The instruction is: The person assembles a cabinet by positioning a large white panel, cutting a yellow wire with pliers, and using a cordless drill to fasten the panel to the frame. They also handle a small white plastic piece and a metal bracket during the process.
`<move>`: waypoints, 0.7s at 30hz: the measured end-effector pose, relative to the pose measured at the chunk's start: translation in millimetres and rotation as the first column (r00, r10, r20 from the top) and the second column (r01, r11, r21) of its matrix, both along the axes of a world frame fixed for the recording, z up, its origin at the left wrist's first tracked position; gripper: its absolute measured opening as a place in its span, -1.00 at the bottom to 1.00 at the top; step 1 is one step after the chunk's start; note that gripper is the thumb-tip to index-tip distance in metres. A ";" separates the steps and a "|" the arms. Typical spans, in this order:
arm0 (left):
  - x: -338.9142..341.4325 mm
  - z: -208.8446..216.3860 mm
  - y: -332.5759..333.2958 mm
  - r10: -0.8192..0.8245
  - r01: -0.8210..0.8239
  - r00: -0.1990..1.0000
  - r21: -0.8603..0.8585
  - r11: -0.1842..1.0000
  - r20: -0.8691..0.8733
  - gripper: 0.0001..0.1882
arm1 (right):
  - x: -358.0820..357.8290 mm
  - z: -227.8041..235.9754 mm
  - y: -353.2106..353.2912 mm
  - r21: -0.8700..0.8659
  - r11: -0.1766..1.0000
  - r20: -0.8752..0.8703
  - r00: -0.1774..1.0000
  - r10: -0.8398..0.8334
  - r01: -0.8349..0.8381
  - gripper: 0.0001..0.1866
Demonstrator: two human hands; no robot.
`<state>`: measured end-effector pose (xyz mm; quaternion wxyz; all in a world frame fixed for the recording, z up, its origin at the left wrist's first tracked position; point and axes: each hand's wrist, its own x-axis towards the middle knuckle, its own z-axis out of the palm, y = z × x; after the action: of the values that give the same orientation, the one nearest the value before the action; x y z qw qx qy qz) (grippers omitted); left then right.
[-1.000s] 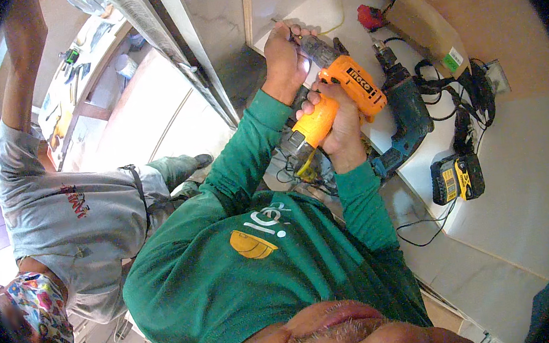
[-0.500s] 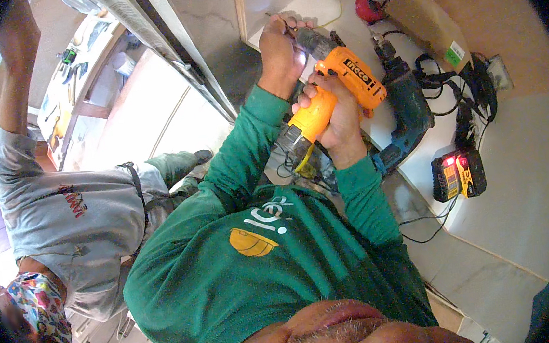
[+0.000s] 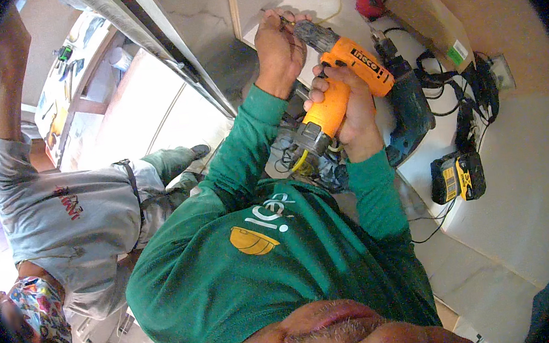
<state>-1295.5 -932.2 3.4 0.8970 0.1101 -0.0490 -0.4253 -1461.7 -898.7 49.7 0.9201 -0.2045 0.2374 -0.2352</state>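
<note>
An orange cordless drill (image 3: 360, 65) with a dark chuck is held up in front of my chest, its nose toward the upper left. My right hand (image 3: 355, 109) wraps round its orange handle, fingers closed near the trigger. My left hand (image 3: 277, 53) is at the front of the chuck (image 3: 315, 35), its fingers curled and closed at the drill's tip. Whatever small piece they pinch there is hidden. Just behind the drill, a dark blue corded drill (image 3: 411, 114) lies on the white surface (image 3: 514, 150).
A yellow-and-black battery on a charger (image 3: 459, 177) and coiled black cables (image 3: 476, 92) lie at right. A red tool (image 3: 370, 6) sits near a brown board (image 3: 431, 27). At left, another person in a grey shirt (image 3: 82, 208) stands with an arm raised by a cluttered bench (image 3: 76, 71).
The drill and my right hand have shifted slightly right and down. The bright spot by my left wrist is gone, and the charger's red light no longer glows.
</note>
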 end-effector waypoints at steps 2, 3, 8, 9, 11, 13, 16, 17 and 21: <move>-6.5 5.1 1.5 0.002 -0.001 0.999 0.036 0.999 -0.032 -0.70 | 0.8 2.1 -2.0 0.024 1.000 -0.006 1.000 0.005 -0.005 -0.76; -10.2 10.8 6.1 0.002 0.000 0.999 0.053 0.999 -0.050 -0.69 | 0.4 5.1 -1.0 0.035 0.999 -0.016 1.000 0.000 0.000 -0.77; -29.1 47.9 46.0 -0.526 0.362 0.815 0.497 0.789 0.242 -0.57 | 3.4 8.2 0.9 0.017 1.000 0.006 1.000 0.022 -0.022 -0.79; -28.7 53.2 44.2 -0.549 0.361 0.801 0.537 0.762 0.240 -0.59 | 2.2 3.0 -0.7 0.046 0.999 -0.026 0.999 0.026 -0.025 -0.78; -30.3 66.7 46.5 -0.543 0.338 0.819 0.609 0.718 0.186 -0.65 | 1.6 2.6 0.6 0.042 0.999 -0.036 0.999 0.013 -0.011 -0.77; -26.2 51.6 43.1 -0.585 0.359 0.771 0.589 0.724 0.249 -0.62 | 3.0 4.9 6.6 0.067 0.998 -0.040 0.999 -0.013 0.016 -0.75; -23.5 50.2 44.8 -0.630 0.419 0.747 0.585 0.694 0.214 -0.60 | 2.1 6.6 3.3 0.042 0.999 -0.079 0.997 -0.011 0.014 -0.75; -23.9 54.2 46.9 -0.642 0.443 0.745 0.587 0.678 0.179 -0.60 | -0.1 3.7 1.4 0.033 0.999 -0.081 0.997 -0.009 0.012 -0.75; -25.7 53.0 43.2 -0.611 0.386 0.770 0.629 0.675 0.184 -0.60 | 2.6 4.7 -0.7 0.032 0.999 -0.059 0.998 -0.009 0.011 -0.76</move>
<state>-1321.2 -889.0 56.4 0.6422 0.4285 -0.1244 -0.6233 -1459.1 -899.4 54.4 0.9148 -0.1953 0.2690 -0.2296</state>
